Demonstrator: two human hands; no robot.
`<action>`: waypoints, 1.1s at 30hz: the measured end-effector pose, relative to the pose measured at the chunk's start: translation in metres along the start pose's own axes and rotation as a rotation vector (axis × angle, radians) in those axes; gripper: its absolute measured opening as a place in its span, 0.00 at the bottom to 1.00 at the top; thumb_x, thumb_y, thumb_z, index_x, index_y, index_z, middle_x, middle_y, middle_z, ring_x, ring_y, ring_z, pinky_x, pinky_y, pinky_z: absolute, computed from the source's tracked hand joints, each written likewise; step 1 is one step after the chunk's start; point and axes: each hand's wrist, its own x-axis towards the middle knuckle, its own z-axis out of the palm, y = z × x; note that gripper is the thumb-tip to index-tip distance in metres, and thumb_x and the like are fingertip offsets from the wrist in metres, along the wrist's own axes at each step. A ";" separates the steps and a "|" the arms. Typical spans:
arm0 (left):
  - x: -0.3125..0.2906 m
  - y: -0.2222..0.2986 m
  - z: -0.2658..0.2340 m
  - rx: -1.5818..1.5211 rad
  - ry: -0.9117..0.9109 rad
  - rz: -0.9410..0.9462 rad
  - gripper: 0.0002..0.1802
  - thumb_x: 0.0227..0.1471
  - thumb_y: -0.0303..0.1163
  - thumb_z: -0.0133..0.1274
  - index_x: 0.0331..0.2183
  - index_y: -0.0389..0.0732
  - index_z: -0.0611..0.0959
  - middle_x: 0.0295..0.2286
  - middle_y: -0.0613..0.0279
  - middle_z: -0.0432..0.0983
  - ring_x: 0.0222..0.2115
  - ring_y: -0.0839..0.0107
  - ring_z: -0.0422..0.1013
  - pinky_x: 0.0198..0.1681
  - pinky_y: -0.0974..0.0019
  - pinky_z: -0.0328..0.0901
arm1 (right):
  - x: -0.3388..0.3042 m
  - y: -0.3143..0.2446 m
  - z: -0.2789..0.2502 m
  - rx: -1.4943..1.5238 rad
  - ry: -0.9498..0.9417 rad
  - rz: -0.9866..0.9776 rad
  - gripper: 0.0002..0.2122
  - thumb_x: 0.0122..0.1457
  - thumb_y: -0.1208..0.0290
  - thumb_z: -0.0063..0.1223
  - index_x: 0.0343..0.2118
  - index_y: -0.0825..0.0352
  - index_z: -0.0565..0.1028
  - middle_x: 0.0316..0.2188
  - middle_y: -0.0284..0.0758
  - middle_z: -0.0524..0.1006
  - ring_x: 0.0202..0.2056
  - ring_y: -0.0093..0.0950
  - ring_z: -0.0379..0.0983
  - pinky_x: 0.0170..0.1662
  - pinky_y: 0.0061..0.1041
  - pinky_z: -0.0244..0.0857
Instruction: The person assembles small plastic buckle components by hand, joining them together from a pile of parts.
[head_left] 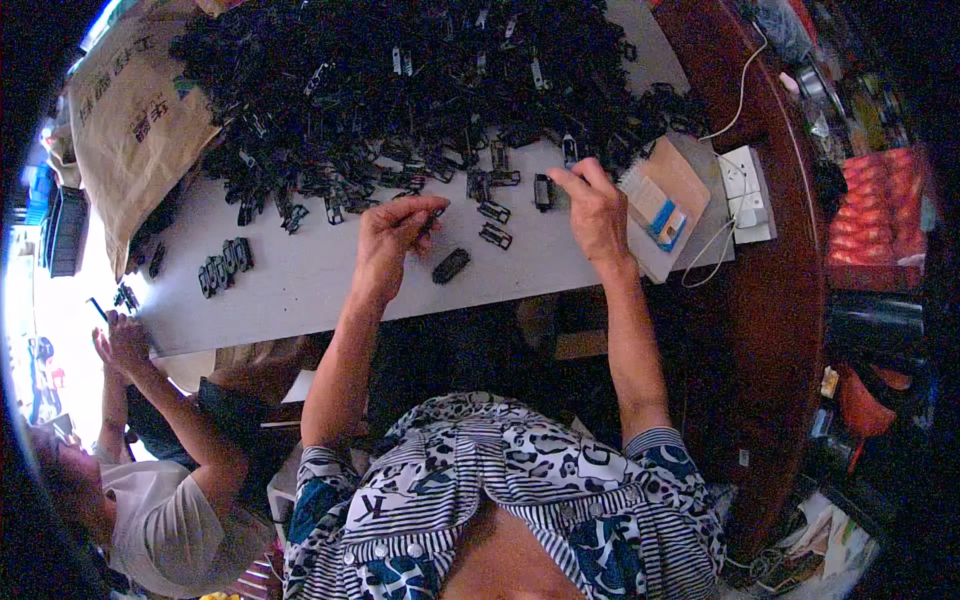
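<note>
Grey-white tabletop (300,295), viewed from its near edge, carries a large heap of black parts (400,85) that covers most of its far side. The person's left hand (393,238) is above the middle of the tabletop, the thumb and forefinger closed on a small dark piece (436,212); most of that piece is hidden, so its shape cannot be confirmed. The right hand (598,218) is raised nearer the right edge, thumb pointing left and the other fingers curled; whether these fingers grip anything cannot be determined. Just left of the right thumb stands a black clip (543,192). Between the two hands, towards the heap, lie two loose black frames (494,235), near each other. A ribbed black oval part (451,266) lies apart from them, closer to the near edge and just to the right of the left hand. Towards the left edge, a slanting row of black clips (226,267) is set out side by side. At the far left corner is a brown printed sack (140,140). By the right edge lies a notebook (690,185) with a blue-and-white card (664,222) on it; just beyond is a white power strip (748,195) with pale cables. At the near left corner, a co-worker's hand (125,345) is beside a slender dark item (97,309); contact between the two is unclear.
</note>
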 end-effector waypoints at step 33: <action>-0.002 -0.003 0.012 0.767 0.052 0.391 0.13 0.45 0.23 0.55 0.38 0.42 0.82 0.30 0.54 0.75 0.30 0.55 0.73 0.33 0.60 0.66 | 0.002 -0.019 0.007 1.599 -0.247 0.717 0.14 0.63 0.66 0.44 0.49 0.65 0.68 0.32 0.40 0.77 0.23 0.23 0.73 0.21 0.18 0.65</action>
